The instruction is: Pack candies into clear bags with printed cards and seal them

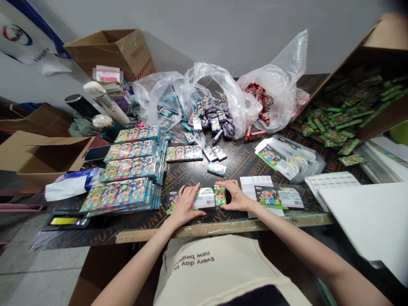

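Note:
My left hand (185, 206) lies with its fingers pressed down on a clear flat sleeve pack (204, 198) on the dark table. My right hand (234, 196) pinches a small colourful candy box (219, 194) at the sleeve's right end. The box looks partly inside the sleeve. Both hands rest near the table's front edge (223, 227). Right of them lies a printed green and black sleeve (277, 197) on a white card.
Stacks of filled packs (130, 174) sit at the left. Clear plastic bags with loose small boxes (210, 119) and red ones (258, 100) stand behind. A tilted carton of green boxes (344, 110) is at right, empty sleeves (287, 157) nearby, white sheets (366, 212) at front right.

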A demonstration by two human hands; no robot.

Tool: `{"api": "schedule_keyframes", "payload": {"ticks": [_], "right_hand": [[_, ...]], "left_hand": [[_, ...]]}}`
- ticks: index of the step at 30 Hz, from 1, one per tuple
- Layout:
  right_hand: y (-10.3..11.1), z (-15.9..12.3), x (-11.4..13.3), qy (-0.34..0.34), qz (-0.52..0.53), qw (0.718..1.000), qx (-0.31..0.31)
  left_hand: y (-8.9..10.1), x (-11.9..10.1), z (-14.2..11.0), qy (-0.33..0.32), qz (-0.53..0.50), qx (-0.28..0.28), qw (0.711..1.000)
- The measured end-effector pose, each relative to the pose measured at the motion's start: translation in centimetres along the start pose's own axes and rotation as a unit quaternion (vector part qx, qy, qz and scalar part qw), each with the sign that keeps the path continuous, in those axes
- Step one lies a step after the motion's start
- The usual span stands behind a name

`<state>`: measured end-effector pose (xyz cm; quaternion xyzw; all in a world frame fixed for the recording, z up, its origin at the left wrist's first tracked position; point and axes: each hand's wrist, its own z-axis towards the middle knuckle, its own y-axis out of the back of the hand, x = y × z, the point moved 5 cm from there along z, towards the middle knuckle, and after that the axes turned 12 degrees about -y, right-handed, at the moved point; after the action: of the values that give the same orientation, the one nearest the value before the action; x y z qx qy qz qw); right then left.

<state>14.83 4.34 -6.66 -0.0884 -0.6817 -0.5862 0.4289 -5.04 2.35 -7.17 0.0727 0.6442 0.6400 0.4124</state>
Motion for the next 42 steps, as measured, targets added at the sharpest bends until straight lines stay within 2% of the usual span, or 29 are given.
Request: {"api": "schedule_keyframes", "payload": {"ticks": [7, 9, 11, 14, 18, 20, 22, 24, 27, 29, 32, 34, 35, 38, 42], "right_hand": [[-0.6, -0.7, 0.6, 0.010, 0.006, 1.000, 0.019], [-0.4, -0.9, 0.4, -0.014, -0.012, 1.000, -0.003], [-0.1, -1.5, 0.2, -0.066, -0.021, 0.996, -0.059], [0.0, -2.4, 1.0, -0.114, -0.007, 0.988, -0.105], [-0.3, -1.8, 3.9, -0.066, -0.008, 0.994, -0.089], [0.3, -0.8, 4.7, -0.074, 0.029, 0.988, -0.133], [1.1, 0.4, 4.8, -0.125, 0.133, 0.961, -0.207], [1.2, 1.7, 4.6, -0.186, 0.276, 0.909, -0.253], [0.9, 3.7, 5.1, -0.230, 0.435, 0.834, -0.247], [1.2, 4.5, 5.6, -0.240, 0.489, 0.804, -0.238], [1.8, 4.7, 5.8, -0.267, 0.527, 0.776, -0.221], [2.1, 4.2, 5.7, -0.282, 0.531, 0.769, -0.218], [2.2, 4.0, 5.6, -0.282, 0.533, 0.768, -0.215], [2.0, 3.5, 5.9, -0.267, 0.564, 0.757, -0.194], [2.5, 3.0, 6.5, -0.241, 0.624, 0.718, -0.193]], "left_hand": [[-0.1, -0.4, -0.1, -0.010, -0.005, 0.009, 1.000], [0.0, -0.2, -0.2, 0.002, -0.002, -0.001, 1.000], [0.0, 0.1, -0.2, 0.023, 0.003, -0.018, 1.000], [0.0, 0.1, 0.3, 0.062, 0.014, -0.062, 0.996], [0.6, -1.0, 1.5, 0.123, 0.015, -0.140, 0.982], [1.6, -1.5, 2.1, 0.170, 0.005, -0.196, 0.966], [2.8, -1.9, 2.6, 0.207, -0.025, -0.260, 0.943], [3.5, -2.3, 3.0, 0.221, -0.086, -0.309, 0.921], [2.9, -2.9, 3.6, 0.232, -0.235, -0.346, 0.878], [2.1, -3.2, 3.6, 0.240, -0.354, -0.379, 0.821], [1.3, -3.8, 3.4, 0.240, -0.527, -0.424, 0.696], [1.3, -4.1, 3.6, 0.239, -0.614, -0.416, 0.626], [1.5, -4.2, 3.8, 0.237, -0.643, -0.407, 0.603], [2.4, -4.1, 4.3, 0.234, -0.683, -0.388, 0.574], [2.8, -2.9, 4.8, 0.295, -0.681, -0.339, 0.578]]}}
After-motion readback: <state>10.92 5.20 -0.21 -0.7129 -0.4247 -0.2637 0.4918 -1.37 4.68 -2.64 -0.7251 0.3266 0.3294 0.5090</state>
